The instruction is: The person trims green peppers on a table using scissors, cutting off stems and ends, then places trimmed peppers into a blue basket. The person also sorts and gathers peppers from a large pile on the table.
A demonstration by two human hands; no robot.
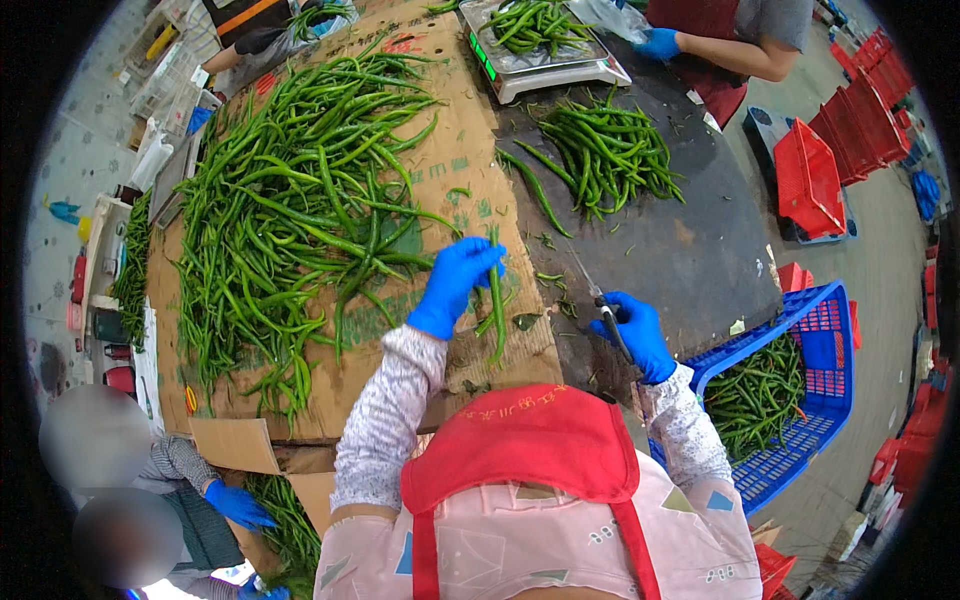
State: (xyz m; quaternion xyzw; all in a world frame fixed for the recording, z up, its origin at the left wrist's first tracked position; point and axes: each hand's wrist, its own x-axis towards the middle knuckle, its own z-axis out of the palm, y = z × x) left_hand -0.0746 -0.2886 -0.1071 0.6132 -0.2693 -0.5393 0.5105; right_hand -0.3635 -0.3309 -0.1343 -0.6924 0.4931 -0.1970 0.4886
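Observation:
Between the fingers of my blue-gloved left hand (457, 281), a long green chili pepper (496, 315) hangs over the cardboard. My right hand (636, 334), also gloved in blue, grips what look like scissors (606, 311) by their dark handles. Their thin blades point away from me over the dark tabletop. To the left, a large heap of green chili peppers (300, 210) covers the cardboard sheet (450, 367). Beyond the scissors lies a smaller pile of peppers (607, 154). Cut stem bits (566, 304) are scattered between my hands.
A digital scale (551, 71) bearing peppers stands at the far edge. A co-worker's gloved hand (658, 45) is beside it, holding a clear bag. At my right is a blue crate (829, 427) containing peppers. Another person's gloved hand (236, 504) is at lower left.

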